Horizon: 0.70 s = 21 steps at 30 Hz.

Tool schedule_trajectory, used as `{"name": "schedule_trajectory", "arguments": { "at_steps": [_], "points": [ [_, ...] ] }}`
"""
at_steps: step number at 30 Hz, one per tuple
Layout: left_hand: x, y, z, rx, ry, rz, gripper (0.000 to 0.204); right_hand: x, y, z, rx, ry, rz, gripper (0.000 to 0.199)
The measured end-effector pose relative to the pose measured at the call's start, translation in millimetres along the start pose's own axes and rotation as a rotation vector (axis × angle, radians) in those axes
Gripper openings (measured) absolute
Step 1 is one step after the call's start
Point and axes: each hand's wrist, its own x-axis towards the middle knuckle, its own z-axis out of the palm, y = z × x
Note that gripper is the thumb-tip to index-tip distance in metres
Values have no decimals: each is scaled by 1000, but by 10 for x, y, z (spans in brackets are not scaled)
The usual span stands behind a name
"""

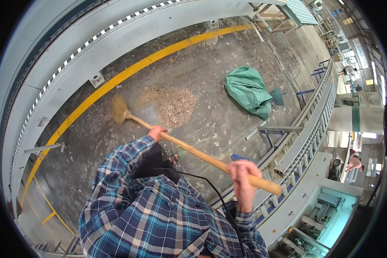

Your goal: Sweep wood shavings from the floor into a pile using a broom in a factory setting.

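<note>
A broom [193,150] with a long wooden handle slants across the view from my right side down to the floor ahead on the left. My left hand [157,132] is closed around the handle low down, not far from the straw head [119,111]. Near the handle's top end, my right hand [244,176] wraps around it. The blurred bristles rest at the left of a pile of brownish chips or debris [176,107] on the floor.
A crumpled green sack [247,88] lies to the right of the pile, beside a dark flat shovel or dustpan [277,97]. A roller conveyor [303,146] runs along the right. A yellow floor line [133,69] follows the grey machine base [69,86] on the left. People are far off at right.
</note>
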Motion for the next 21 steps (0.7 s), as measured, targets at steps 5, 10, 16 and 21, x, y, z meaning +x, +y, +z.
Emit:
{"name": "schedule_trajectory", "arguments": {
  "at_steps": [5, 10, 16, 21],
  "points": [
    [720, 789, -107, -205, 105, 321, 14, 169, -805, 51, -38, 90, -354, 15],
    [757, 1655, -1084, -246, 66, 407, 33, 290, -1548, -108, 132, 26, -826, 36],
    [994, 145, -1338, -125, 185, 213, 41, 1322, -857, 523, 307, 259, -172, 33],
    [1806, -1195, -1189, 20, 132, 91, 14, 1817, 89, 897, 134, 4, 50, 19]
  ]
}}
